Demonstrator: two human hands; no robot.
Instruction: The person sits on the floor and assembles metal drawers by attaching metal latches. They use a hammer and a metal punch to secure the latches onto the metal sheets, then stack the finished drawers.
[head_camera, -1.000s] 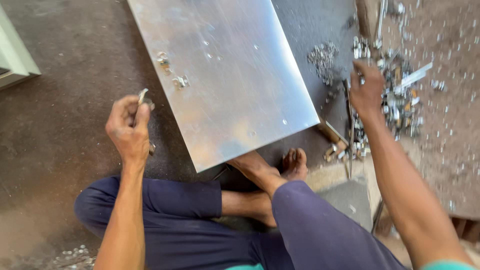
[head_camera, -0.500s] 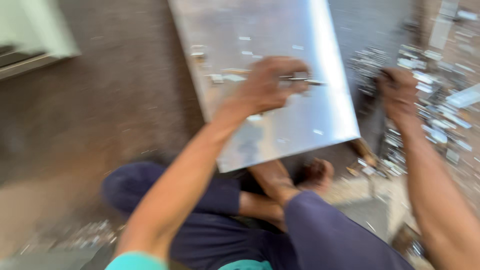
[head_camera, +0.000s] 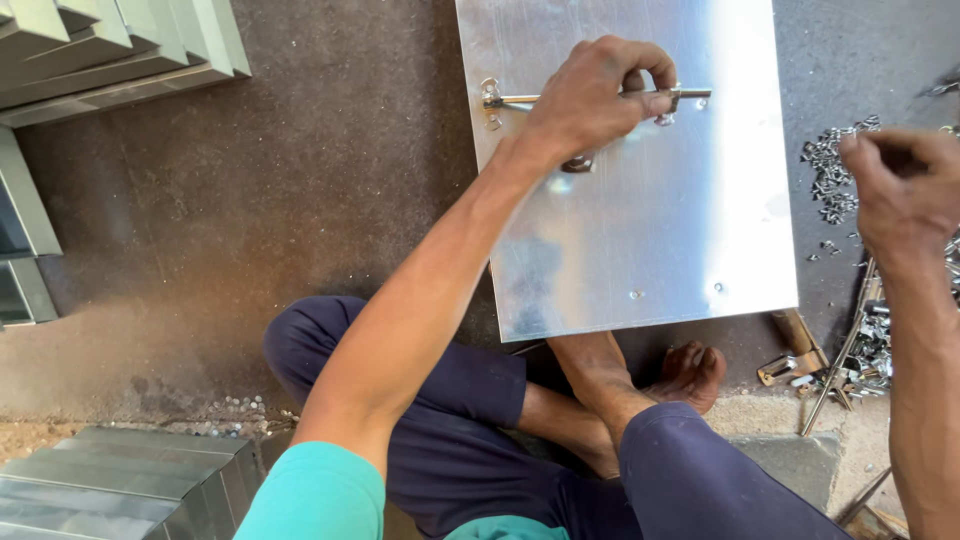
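Head view, looking down past crossed legs in dark blue trousers (head_camera: 450, 420) and bare feet (head_camera: 690, 375) onto a dark floor (head_camera: 300, 200).

Left hand (head_camera: 595, 95) reached out over a shiny metal sheet (head_camera: 640, 240) lying flat on the floor ahead of the knees. Fingers curled and pressed together around a slim metal rod (head_camera: 600, 98), a latch-like bar lying across the upper part of the sheet; thumb tucked under, rod ends poking out on either side of the fist. Small bracket (head_camera: 490, 95) at the rod's left end, touching the sheet.

Right hand (head_camera: 900, 190) held off the sheet's right edge, above the floor, closed into a loose fist with fingertips bunched together; whether anything was pinched inside, impossible to tell.

Scattered pile of small metal screws and rivets (head_camera: 835, 175) just beside that hand. Further hardware and thin rods (head_camera: 850, 360) near the sheet's lower right corner.

Folded grey metal sections (head_camera: 120, 45) stacked at upper left, more of the same (head_camera: 120, 480) at lower left, well apart from both hands.
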